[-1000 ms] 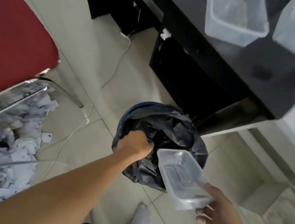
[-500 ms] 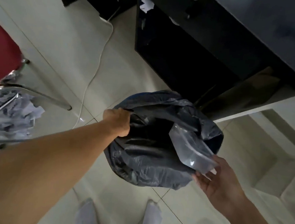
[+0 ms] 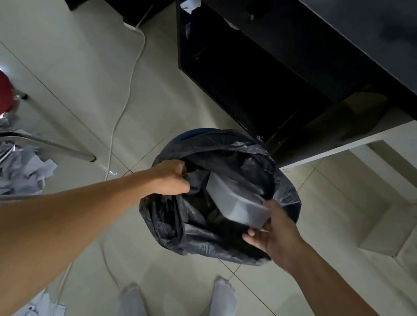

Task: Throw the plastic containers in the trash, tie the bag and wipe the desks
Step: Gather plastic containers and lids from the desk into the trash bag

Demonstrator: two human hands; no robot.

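I see the mouth of the crinkled black plastic trash bag (image 3: 171, 230) half blocked by the clear rectangular plastic container (image 3: 238, 203) tilted into it; dark free room lies toward my left hand (image 3: 171, 179) gripping the rim. The black desk (image 3: 351, 44) overhangs just behind.

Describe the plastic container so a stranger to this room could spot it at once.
Start at the black desk, top right; on the tiles before it stands a bin lined with a black trash bag. Tilted in the bag's open mouth is the plastic container, held by the right hand: the only clear, pale thing against that dark liner.
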